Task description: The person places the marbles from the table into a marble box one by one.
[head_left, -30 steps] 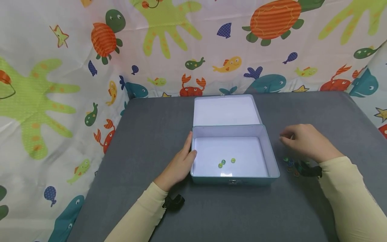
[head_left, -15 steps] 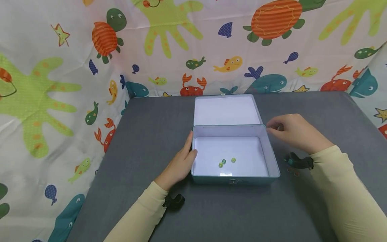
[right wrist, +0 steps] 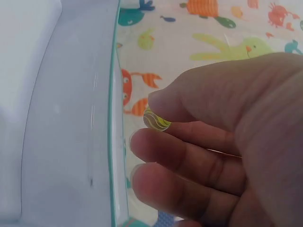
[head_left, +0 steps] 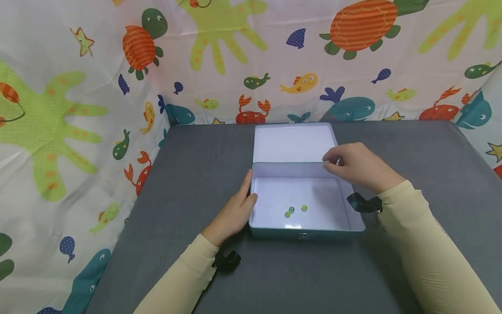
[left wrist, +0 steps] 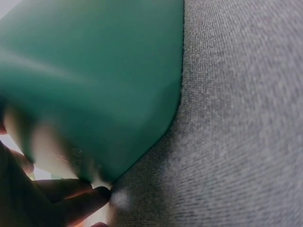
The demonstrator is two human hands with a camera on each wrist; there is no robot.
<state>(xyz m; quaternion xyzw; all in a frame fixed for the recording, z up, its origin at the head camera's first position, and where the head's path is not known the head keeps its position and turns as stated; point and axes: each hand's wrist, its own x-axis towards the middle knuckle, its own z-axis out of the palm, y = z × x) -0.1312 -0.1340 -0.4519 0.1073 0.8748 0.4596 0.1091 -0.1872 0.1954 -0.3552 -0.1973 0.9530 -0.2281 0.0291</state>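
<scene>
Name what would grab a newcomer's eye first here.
Likely the bright sea-animal cloth, hanging behind the grey table and along its sides. Next comes the open box on the table, with three small green pieces on its white floor. The right wrist view draws the eye to a striped round piece pinched in the right hand.

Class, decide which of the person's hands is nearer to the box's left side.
Left. The left hand holds that side, thumb at its rim; the right hand is by the back right corner of the box, pinching a marble.
</scene>
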